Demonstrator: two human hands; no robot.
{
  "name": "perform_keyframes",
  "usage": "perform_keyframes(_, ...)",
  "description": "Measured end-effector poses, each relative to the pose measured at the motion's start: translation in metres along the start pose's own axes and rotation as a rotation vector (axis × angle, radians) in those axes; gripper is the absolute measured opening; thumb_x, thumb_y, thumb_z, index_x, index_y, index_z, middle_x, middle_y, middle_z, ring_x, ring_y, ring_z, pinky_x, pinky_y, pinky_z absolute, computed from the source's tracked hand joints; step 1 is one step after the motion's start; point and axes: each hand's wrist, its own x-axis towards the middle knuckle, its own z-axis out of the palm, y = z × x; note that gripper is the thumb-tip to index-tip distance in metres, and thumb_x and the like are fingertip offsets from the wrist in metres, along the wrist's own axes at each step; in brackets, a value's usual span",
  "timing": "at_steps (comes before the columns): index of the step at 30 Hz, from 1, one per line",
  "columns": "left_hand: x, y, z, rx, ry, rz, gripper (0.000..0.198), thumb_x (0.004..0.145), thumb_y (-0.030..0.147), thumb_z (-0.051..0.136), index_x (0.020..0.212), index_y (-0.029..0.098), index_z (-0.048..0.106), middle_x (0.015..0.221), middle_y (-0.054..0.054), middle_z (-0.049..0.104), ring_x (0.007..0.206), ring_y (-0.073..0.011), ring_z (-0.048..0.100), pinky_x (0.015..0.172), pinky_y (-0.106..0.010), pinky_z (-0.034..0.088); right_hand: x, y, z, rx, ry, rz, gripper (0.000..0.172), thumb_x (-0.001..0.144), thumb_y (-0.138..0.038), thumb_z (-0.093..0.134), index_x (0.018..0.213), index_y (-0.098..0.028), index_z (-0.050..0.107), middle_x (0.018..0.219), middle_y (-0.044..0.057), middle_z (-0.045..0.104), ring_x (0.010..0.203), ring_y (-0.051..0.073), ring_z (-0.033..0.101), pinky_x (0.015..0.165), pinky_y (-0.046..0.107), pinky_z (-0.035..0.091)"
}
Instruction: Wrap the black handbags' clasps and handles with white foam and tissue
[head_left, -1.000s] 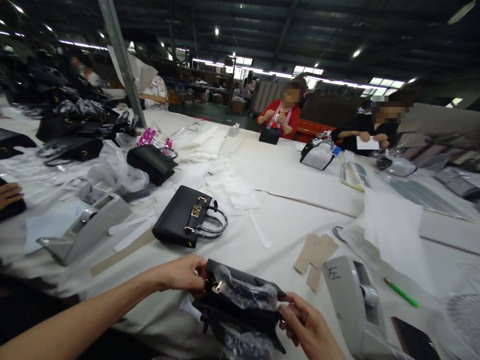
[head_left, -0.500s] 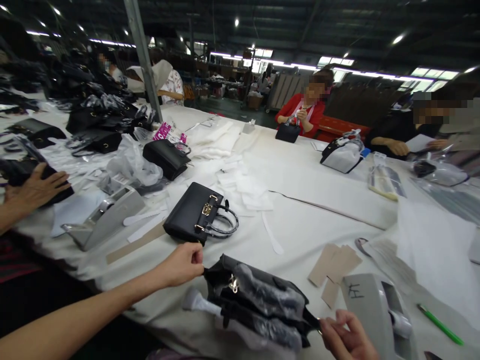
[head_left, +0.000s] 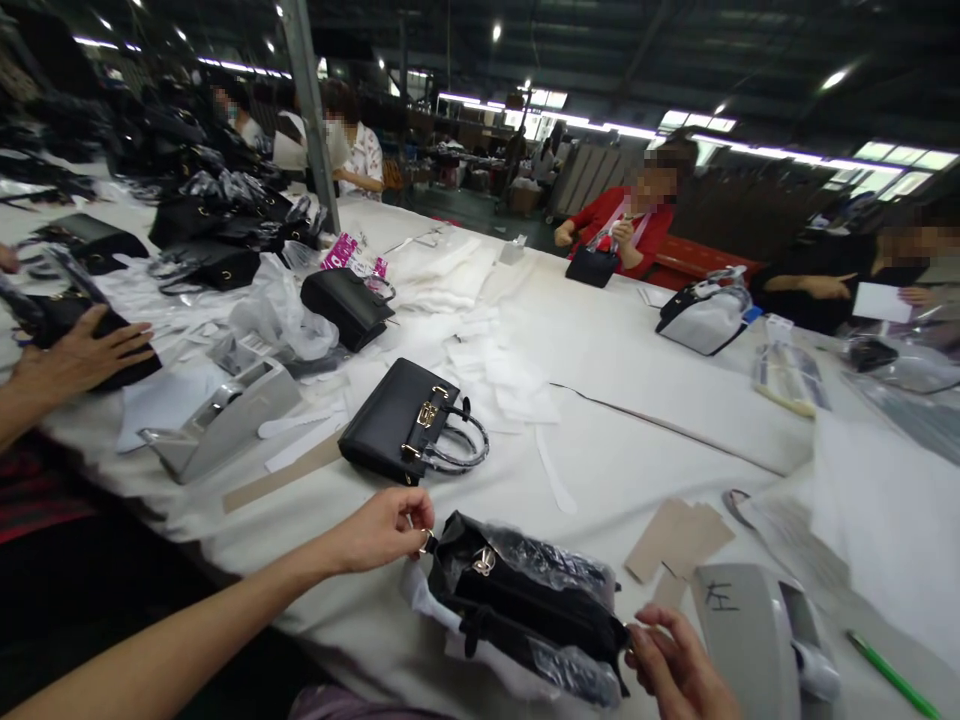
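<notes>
Head view is showing an open black handbag (head_left: 551, 605) on the white table (head_left: 637, 440), directly in front of the wearer, its mouth facing upward. At one end the left hand (head_left: 401, 525) is pinching a gold ring (head_left: 427, 541) between thumb and fingers; at the opposite end the right hand (head_left: 675, 660) is gripping the bag's edge with its fingertips, so the bag is spanning the space between both hands. Work on this bag is apparently sitting partway: clear film (head_left: 559, 552) is already covering parts along both sides of the mouth, probably the handles, and a metal fitting (head_left: 484, 562) is showing at the opening, but the top is gaping and nothing is visibly fastening it. Just beyond, a closed black handbag (head_left: 394, 415) is lying with its gold clasp (head_left: 427, 413) in place and its handles pointing sideways; if it is serving as the pattern, closing the top is what the open one is lacking. Whether anything is filling the inside is impossible to tell. Beside the right hand, a grey tape dispenser (head_left: 739, 620) and some brown card pieces (head_left: 682, 537) are resting unused.
</notes>
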Motion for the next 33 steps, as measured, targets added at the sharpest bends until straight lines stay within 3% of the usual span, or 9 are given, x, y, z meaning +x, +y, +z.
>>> perform_keyframes(5, -0.012, 0.005, 0.008, 0.213, -0.026, 0.071, 0.012, 0.078, 0.020, 0.049, 0.084, 0.016, 0.059, 0.070, 0.002, 0.055, 0.065, -0.0140, 0.050, 0.060, -0.024, 0.035, 0.002, 0.013, -0.026, -0.196, 0.000, 0.037, 0.050, 0.086, -0.066, 0.038, 0.108, -0.022, 0.049, 0.069, 0.000, 0.066, 0.061, 0.019, 0.064, 0.055, 0.030, 0.048)
perform_keyframes(10, -0.013, 0.000, 0.011, 0.381, -0.058, 0.100, 0.016, 0.086, 0.024, 0.043, 0.084, 0.018, 0.058, 0.074, 0.001, 0.057, 0.070, -0.0161, 0.051, 0.062, -0.024, 0.035, 0.048, 0.023, -0.066, -0.596, 0.159, 0.191, 0.047, 0.090, -0.052, 0.034, 0.106, -0.015, 0.058, 0.079, 0.010, 0.070, 0.079, 0.027, 0.069, 0.076, 0.041, 0.051)
perform_keyframes(15, -0.009, 0.019, 0.005, 0.468, 0.042, 0.129, 0.020, 0.088, 0.025, 0.042, 0.093, 0.020, 0.061, 0.088, -0.001, 0.061, 0.080, -0.0179, 0.056, 0.062, -0.024, 0.039, 0.115, 0.032, -0.049, -0.773, 0.168, 0.333, 0.046, 0.091, -0.054, 0.043, 0.097, -0.013, 0.064, 0.098, 0.015, 0.069, 0.098, 0.028, 0.065, 0.087, 0.046, 0.047)
perform_keyframes(17, -0.005, 0.035, 0.002, 0.462, 0.052, 0.197, 0.022, 0.089, 0.026, 0.045, 0.104, 0.021, 0.061, 0.102, -0.003, 0.062, 0.094, -0.0194, 0.057, 0.074, -0.026, 0.044, 0.133, 0.039, -0.035, -0.825, 0.140, 0.442, 0.046, 0.088, -0.057, 0.051, 0.096, -0.013, 0.064, 0.099, 0.012, 0.068, 0.095, 0.025, 0.065, 0.085, 0.046, 0.049)
perform_keyframes(20, 0.007, 0.060, 0.000, 0.417, -0.116, 0.331, 0.038, 0.085, 0.026, 0.056, 0.123, 0.024, 0.055, 0.132, -0.004, 0.052, 0.122, -0.0220, 0.047, 0.105, -0.031, 0.035, 0.149, 0.054, -0.026, -0.859, 0.062, 0.508, 0.044, 0.087, -0.056, 0.056, 0.093, -0.014, 0.064, 0.094, 0.007, 0.068, 0.088, 0.020, 0.065, 0.081, 0.040, 0.051)
perform_keyframes(23, 0.026, 0.078, 0.002, 0.394, -0.392, 0.374, 0.052, 0.085, 0.031, 0.062, 0.135, 0.028, 0.047, 0.143, -0.002, 0.045, 0.131, -0.0230, 0.040, 0.112, -0.032, 0.028, 0.156, 0.065, -0.034, -0.865, 0.009, 0.462, 0.040, 0.087, -0.053, 0.057, 0.087, -0.014, 0.067, 0.082, 0.005, 0.069, 0.079, 0.018, 0.066, 0.075, 0.035, 0.052)
perform_keyframes(28, 0.054, 0.084, 0.013, 0.452, -0.678, 0.387, 0.060, 0.075, 0.035, 0.076, 0.130, 0.029, 0.053, 0.130, -0.001, 0.056, 0.118, -0.0229, 0.051, 0.102, -0.028, 0.037, 0.149, 0.073, -0.050, -0.881, 0.095, 0.282, 0.034, 0.086, -0.042, 0.053, 0.084, -0.015, 0.072, 0.082, 0.014, 0.072, 0.082, 0.031, 0.068, 0.063, 0.035, 0.048)
perform_keyframes(30, 0.058, 0.082, 0.019, 0.497, -0.675, 0.373, 0.036, 0.079, 0.032, 0.071, 0.113, 0.024, 0.063, 0.106, 0.000, 0.065, 0.096, -0.0187, 0.060, 0.084, -0.022, 0.044, 0.142, 0.076, -0.053, -0.875, 0.136, 0.185, 0.035, 0.086, -0.038, 0.048, 0.091, -0.014, 0.073, 0.085, 0.016, 0.073, 0.082, 0.033, 0.069, 0.062, 0.036, 0.047)
perform_keyframes(33, 0.058, 0.081, 0.026, 0.546, -0.552, 0.353, 0.012, 0.089, 0.027, 0.055, 0.091, 0.019, 0.063, 0.071, 0.003, 0.058, 0.066, -0.0133, 0.054, 0.061, -0.020, 0.038, 0.134, 0.080, -0.058, -0.857, 0.192, 0.021, 0.037, 0.086, -0.032, 0.043, 0.103, -0.015, 0.072, 0.083, 0.015, 0.072, 0.075, 0.032, 0.068, 0.063, 0.039, 0.047)
